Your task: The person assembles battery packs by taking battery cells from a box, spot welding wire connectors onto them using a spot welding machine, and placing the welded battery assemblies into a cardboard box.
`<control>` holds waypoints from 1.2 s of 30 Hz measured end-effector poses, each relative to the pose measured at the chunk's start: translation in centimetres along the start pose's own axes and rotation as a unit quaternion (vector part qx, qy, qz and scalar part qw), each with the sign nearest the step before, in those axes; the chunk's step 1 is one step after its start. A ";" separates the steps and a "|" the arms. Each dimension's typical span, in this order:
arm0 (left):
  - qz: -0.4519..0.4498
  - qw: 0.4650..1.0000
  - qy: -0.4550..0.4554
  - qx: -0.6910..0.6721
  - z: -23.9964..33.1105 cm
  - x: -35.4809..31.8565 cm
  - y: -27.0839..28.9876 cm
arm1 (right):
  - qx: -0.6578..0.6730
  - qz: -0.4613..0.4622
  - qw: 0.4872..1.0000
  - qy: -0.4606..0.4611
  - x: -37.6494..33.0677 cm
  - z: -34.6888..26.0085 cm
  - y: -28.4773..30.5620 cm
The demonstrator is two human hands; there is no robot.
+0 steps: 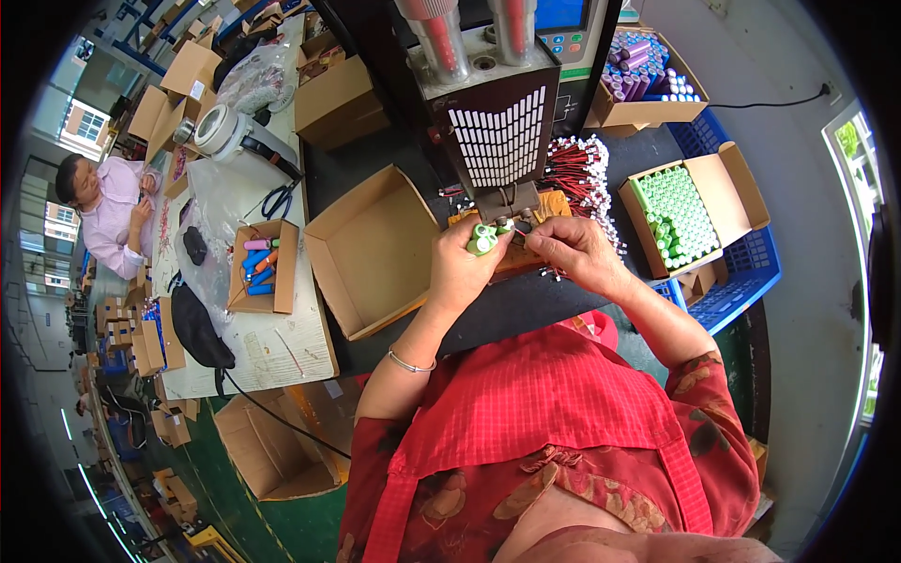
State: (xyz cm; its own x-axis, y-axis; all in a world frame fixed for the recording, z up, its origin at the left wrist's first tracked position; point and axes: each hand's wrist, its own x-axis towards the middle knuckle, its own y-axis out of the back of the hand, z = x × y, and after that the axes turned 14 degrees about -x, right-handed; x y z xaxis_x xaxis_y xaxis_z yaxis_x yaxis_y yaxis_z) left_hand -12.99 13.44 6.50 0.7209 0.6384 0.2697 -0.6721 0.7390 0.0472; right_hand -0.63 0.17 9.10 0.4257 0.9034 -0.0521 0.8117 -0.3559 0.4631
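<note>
Left hand: your left hand [462,267] closes around a small pack of green cylindrical cells [482,238], just above the centre of the frame, holding it up under the welding head [508,202] of the spot-welding machine [497,113].
Right hand: your right hand [574,251] pinches a thin red wire lead [522,233] between thumb and forefinger, its tip right beside the cells.
Contact point: whether the lead already touches the cell end is too small to tell, so check it before you commit.
Grip advice: keep the pack square and steady on the wooden rest [554,205]; let only the pinching fingers make the fine moves.
Finger clearance: keep your fingertips just back from the welding head.
Lead supply: the bundle of red wire leads [577,169] lies just behind your right hand.
Cell supply: the open box of green cells [680,214] sits at the right of the frame.
Empty carton: an open cardboard box [371,251] stands left of your left hand.
</note>
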 end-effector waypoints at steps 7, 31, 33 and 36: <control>-0.005 0.999 -0.037 0.016 -0.3 0.4 -0.1 | -0.003 -0.001 0.999 -0.046 0.8 -0.1 0.1; 0.290 0.717 0.270 -0.574 -3.5 -1.4 10.5 | -0.456 0.153 0.875 0.055 1.8 7.7 5.1; 0.259 0.715 0.282 -0.586 -4.5 -1.4 10.1 | -0.481 0.136 0.864 0.059 2.2 7.8 5.3; 0.218 0.799 0.252 -0.501 -1.9 -2.2 8.2 | -0.409 0.171 0.895 0.041 1.3 6.4 6.5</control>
State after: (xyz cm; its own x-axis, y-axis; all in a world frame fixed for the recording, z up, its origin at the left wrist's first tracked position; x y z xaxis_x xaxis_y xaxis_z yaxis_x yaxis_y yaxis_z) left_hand -19.82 18.48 4.48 0.6010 0.7019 -0.3823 -0.5870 0.0630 -0.8071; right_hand 7.78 -2.48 6.42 0.5353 0.8015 0.2666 0.0602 -0.3510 0.9344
